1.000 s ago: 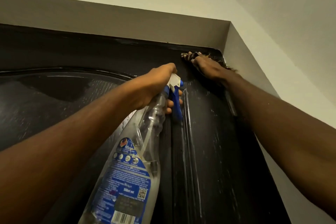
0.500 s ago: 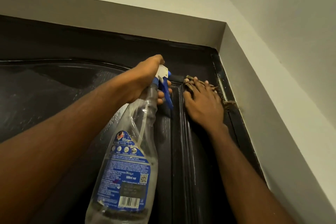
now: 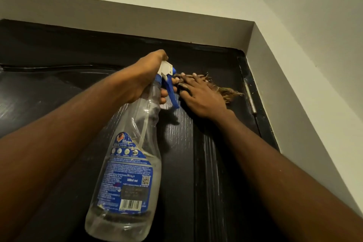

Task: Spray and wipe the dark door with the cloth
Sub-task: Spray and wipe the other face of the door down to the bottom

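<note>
The dark door [image 3: 208, 173] fills the lower view, its top edge under the grey lintel. My left hand [image 3: 145, 78] grips the neck of a clear spray bottle [image 3: 127, 163] with a blue label, white nozzle and blue trigger, fingers on the trigger, nozzle pointed at the door. My right hand [image 3: 200, 94] lies flat with spread fingers on the door's upper right part, pressing a frayed brownish cloth [image 3: 228, 92] against it. Most of the cloth is hidden under the hand; its fringe sticks out to the right.
A grey door frame [image 3: 275, 88] runs down the right side, with a metal hinge [image 3: 250, 96] just right of the cloth. A grey lintel [image 3: 137, 19] and white wall sit above. Faint streaks show on the door's raised moulding [image 3: 214, 163].
My right hand with the cloth slid down from the door's top right corner, then leftward beside the bottle's trigger. My left hand keeps its hold on the bottle.
</note>
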